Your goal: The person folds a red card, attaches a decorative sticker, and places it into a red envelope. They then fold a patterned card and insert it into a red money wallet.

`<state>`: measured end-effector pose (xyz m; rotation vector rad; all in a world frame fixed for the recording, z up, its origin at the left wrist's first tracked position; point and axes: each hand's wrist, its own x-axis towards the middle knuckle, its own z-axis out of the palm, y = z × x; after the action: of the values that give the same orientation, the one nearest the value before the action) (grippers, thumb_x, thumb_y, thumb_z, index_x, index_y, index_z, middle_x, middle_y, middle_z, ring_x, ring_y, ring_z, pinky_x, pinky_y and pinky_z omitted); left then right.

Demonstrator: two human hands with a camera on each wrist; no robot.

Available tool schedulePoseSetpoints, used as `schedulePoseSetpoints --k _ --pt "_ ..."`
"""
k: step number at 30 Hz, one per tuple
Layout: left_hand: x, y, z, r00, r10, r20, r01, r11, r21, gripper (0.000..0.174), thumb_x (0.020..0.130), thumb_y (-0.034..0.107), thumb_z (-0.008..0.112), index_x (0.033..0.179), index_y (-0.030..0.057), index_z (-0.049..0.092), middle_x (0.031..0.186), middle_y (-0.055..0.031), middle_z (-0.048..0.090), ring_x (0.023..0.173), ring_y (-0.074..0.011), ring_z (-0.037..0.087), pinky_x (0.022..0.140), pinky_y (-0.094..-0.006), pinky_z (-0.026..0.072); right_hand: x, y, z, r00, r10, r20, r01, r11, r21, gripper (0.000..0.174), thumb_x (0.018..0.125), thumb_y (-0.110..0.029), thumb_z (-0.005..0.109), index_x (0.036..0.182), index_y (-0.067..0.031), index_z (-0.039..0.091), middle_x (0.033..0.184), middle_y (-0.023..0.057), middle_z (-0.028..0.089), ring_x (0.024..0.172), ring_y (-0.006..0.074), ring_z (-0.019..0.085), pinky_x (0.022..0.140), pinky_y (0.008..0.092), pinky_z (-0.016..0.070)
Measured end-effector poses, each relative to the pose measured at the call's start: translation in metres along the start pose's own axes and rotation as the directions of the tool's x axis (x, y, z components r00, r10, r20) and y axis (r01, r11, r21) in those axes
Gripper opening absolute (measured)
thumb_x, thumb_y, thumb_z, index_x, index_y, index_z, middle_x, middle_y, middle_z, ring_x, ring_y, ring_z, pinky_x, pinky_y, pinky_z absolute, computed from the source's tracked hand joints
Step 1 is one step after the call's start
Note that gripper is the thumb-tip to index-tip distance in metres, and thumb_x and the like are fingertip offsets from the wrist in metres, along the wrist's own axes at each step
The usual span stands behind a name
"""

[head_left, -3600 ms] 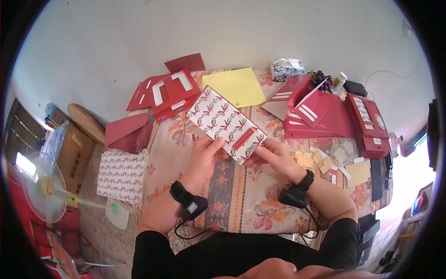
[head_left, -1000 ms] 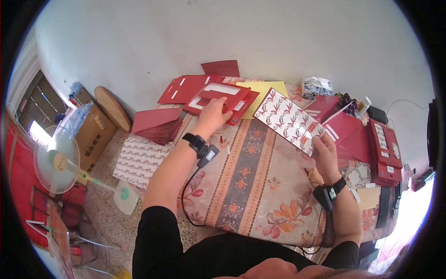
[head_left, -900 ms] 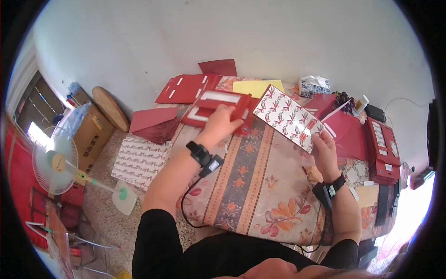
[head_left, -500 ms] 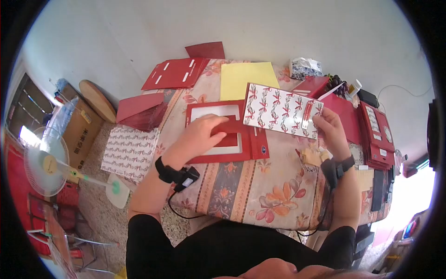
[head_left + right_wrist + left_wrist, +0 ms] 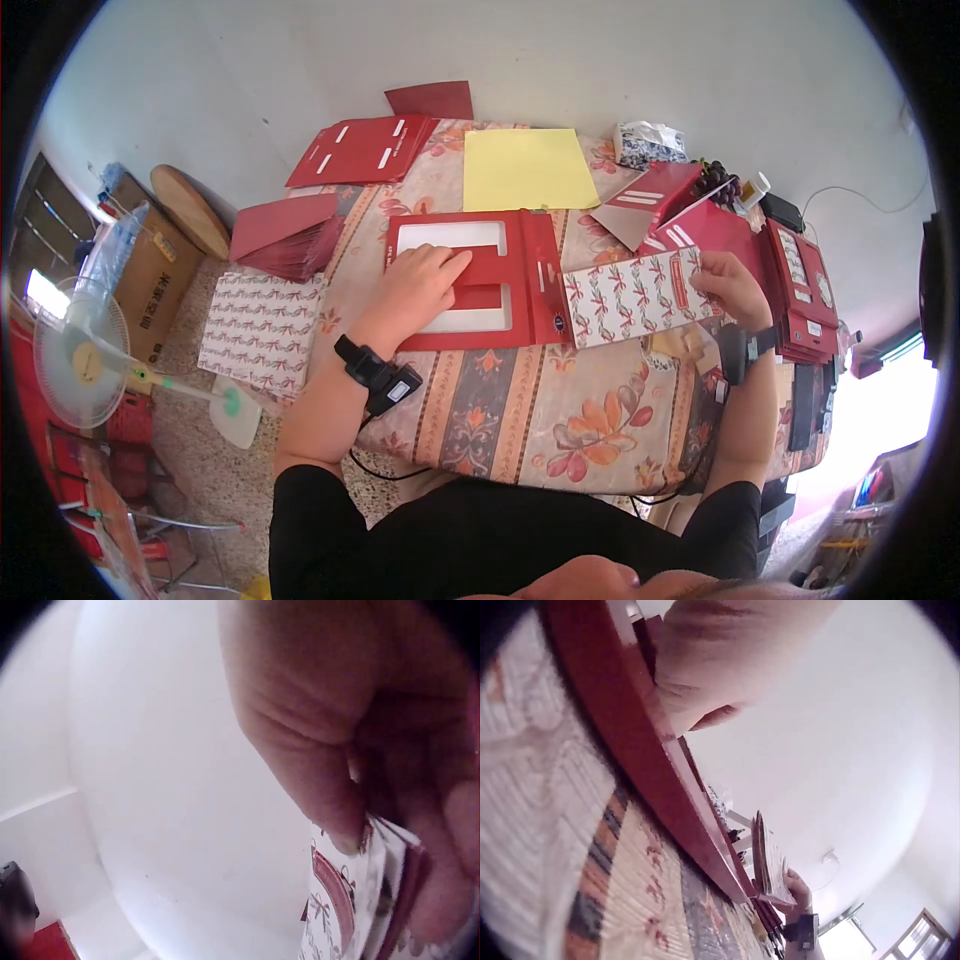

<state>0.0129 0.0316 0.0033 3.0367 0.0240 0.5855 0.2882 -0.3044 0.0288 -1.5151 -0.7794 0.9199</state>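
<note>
A red folder box (image 5: 535,270) with white cut-out shapes lies flat at the middle of the table. The left hand (image 5: 415,290) rests on its left part, fingers extended over the red strip between the cut-outs. In the left wrist view the left hand (image 5: 727,660) is above the box's red side (image 5: 645,765). The right hand (image 5: 735,285) pinches the right end of a patterned white card (image 5: 625,300), whose left end is beside the box's right edge. Up close in the right wrist view, thumb and fingers of the right hand (image 5: 337,712) grip several layers of the card (image 5: 330,907).
A yellow sheet (image 5: 528,168) lies behind the box. Red folders (image 5: 355,150) and dark red sleeves (image 5: 285,232) are at the left, above patterned sheets (image 5: 260,330). More red boxes (image 5: 800,290), grapes (image 5: 715,182) and a tissue pack (image 5: 650,145) stand at the right.
The left hand has brought the red box from the back left pile to the table's middle. The patterned card, held by the right hand, has moved right and lower, beside the box.
</note>
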Motion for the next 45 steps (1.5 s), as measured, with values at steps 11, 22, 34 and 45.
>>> schedulePoseSetpoints --k 11,22,34,45 --pt "0.004 0.023 -0.018 0.976 0.144 -0.162 -0.147 0.989 -0.008 0.050 0.059 0.002 0.062 0.108 0.0058 0.057 0.093 -0.0080 0.053 0.088 -0.0250 0.052 0.079 -0.0361 0.0443 0.002 0.005 0.004 0.973 0.135 0.187 -0.153 0.985 0.084 0.029 0.078 -0.001 0.055 0.106 0.0086 0.056 0.096 0.0110 0.064 0.082 0.0142 0.062 0.077 0.0260 0.0480" --pt "0.002 0.021 -0.023 0.950 0.189 -0.248 -0.215 0.973 -0.081 0.048 0.059 0.003 0.061 0.107 0.0042 0.057 0.095 -0.0084 0.053 0.087 -0.0243 0.053 0.077 -0.0360 0.0455 0.001 0.003 0.002 0.977 0.139 0.159 -0.154 0.985 0.084 0.029 0.079 -0.001 0.054 0.106 0.0082 0.055 0.094 0.0099 0.064 0.083 0.0133 0.061 0.075 0.0244 0.0476" --pt "0.000 0.031 -0.023 0.968 0.213 -0.133 -0.239 0.942 -0.235 0.047 0.067 0.007 0.066 0.112 0.0050 0.055 0.104 -0.0085 0.052 0.097 -0.0257 0.050 0.085 -0.0370 0.0421 0.012 0.003 0.040 0.980 0.102 0.168 -0.088 0.992 -0.089 0.023 0.082 -0.005 0.054 0.103 0.0042 0.058 0.092 0.0057 0.065 0.081 0.0099 0.060 0.074 0.0239 0.0467" --pt "-0.004 0.018 -0.019 0.973 0.197 -0.119 -0.224 0.929 -0.294 0.049 0.064 0.008 0.069 0.112 0.0069 0.056 0.104 -0.0066 0.055 0.097 -0.0258 0.051 0.084 -0.0359 0.0434 0.017 0.011 0.044 0.994 0.061 0.087 -0.054 0.996 -0.075 0.022 0.082 -0.005 0.054 0.102 0.0025 0.058 0.092 0.0042 0.063 0.081 0.0095 0.058 0.075 0.0234 0.0452"
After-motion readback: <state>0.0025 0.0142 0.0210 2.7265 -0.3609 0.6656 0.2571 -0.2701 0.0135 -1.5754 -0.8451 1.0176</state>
